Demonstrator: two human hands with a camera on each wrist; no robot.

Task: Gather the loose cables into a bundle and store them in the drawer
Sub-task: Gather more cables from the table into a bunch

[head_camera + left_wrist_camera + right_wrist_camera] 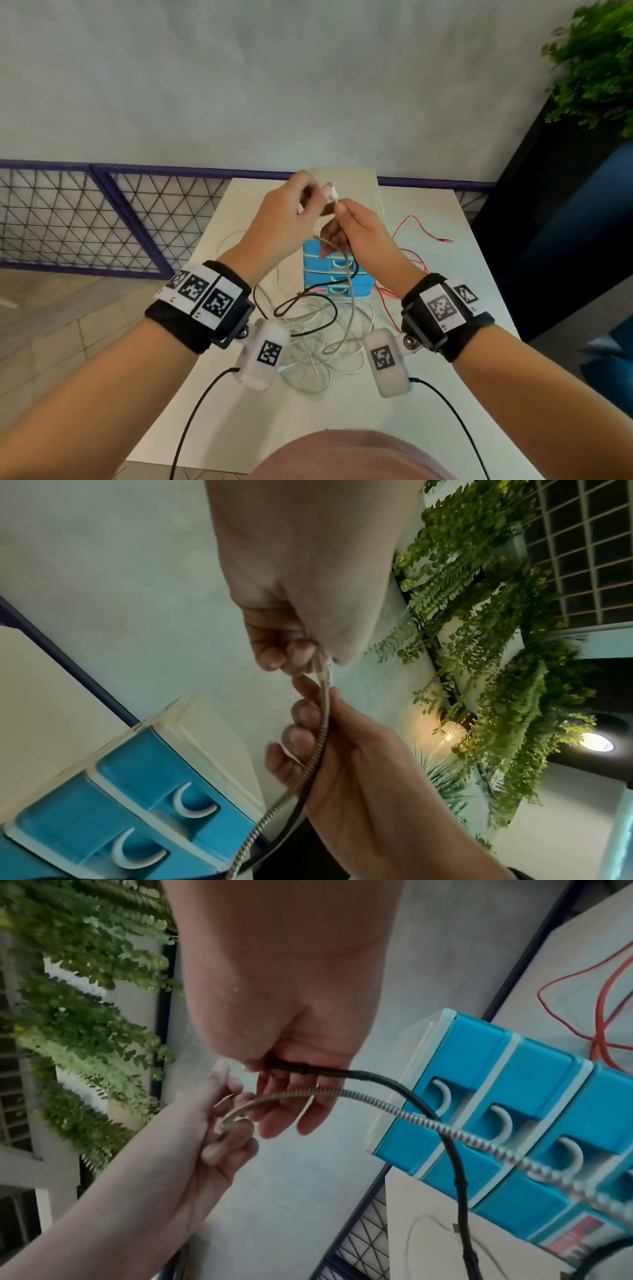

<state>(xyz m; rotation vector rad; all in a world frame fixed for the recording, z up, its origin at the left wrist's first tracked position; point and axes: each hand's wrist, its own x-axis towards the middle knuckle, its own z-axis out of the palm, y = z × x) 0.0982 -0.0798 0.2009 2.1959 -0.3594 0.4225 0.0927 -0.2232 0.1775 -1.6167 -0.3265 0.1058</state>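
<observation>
Both hands are raised above a small blue drawer unit [313, 251] [137, 761] [534, 1069] with white handles, its drawers closed. My left hand [310, 198] [301, 656] pinches the white-plug end of a braided cable [349, 287] [325, 710] [411, 1112]. My right hand [340, 210] [291, 1096] grips the same braided cable just below, together with a black cable [354, 267] [377, 1077]. Both cables hang down to a tangle of white, black and braided cables [318, 346] on the white table [472, 281]. A red cable [414, 224] [599, 1015] lies right of the drawers.
A cream box [346, 174] stands behind the drawer unit at the table's far edge. A purple mesh railing [102, 219] runs along the left and back. Green plants [596, 61] and a dark partition [534, 222] stand at the right. Black wrist-camera leads [202, 404] trail toward me.
</observation>
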